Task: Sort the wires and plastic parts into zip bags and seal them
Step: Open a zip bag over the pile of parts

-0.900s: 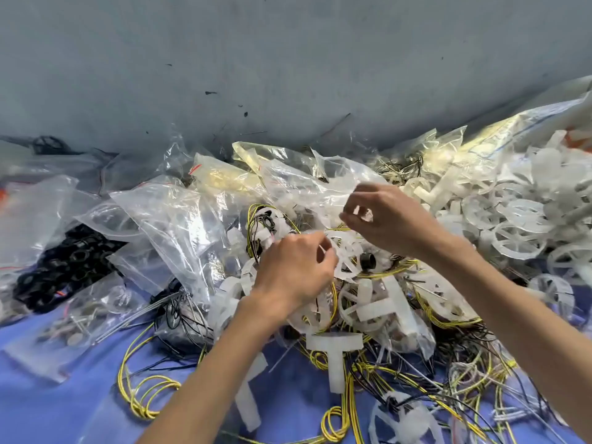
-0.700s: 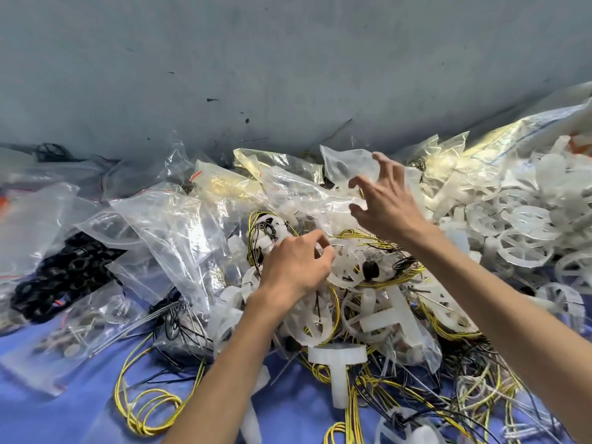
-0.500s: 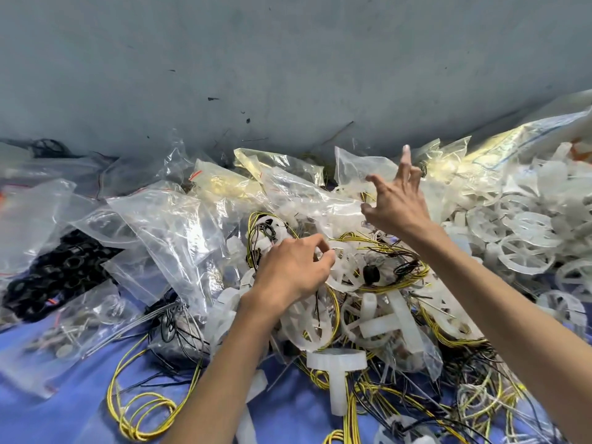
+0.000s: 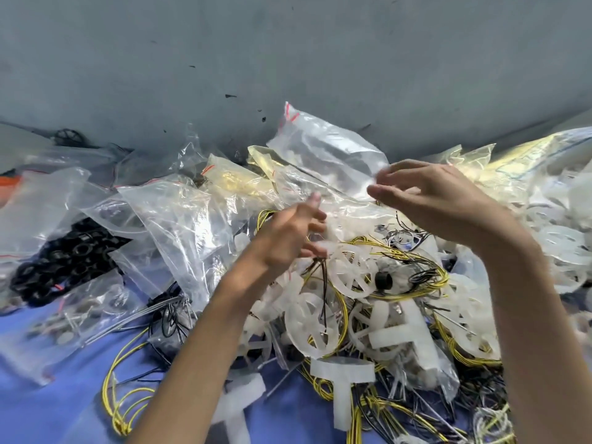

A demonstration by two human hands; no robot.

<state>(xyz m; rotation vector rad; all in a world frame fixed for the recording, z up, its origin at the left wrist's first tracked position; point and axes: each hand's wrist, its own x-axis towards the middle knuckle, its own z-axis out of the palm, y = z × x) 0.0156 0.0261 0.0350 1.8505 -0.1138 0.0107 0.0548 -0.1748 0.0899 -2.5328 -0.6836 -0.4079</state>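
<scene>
Clear red-striped plastic zip bag [image 4: 323,149], raised over the heap on the blue counter [image 4: 38,411].
Right hand [image 4: 439,203] pinches its edge, likely freeing it for filling; left hand [image 4: 285,241] released above white plastic wheels [image 4: 352,274] and yellow wires [image 4: 464,358].

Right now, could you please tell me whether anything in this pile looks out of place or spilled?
Yes: in the middle, loose white plastic wheels are knotted up with yellow wires in one unbagged heap, spilling onto the blue cloth. One zip bag sticks up above the rest, its corner at the right hand.
</scene>
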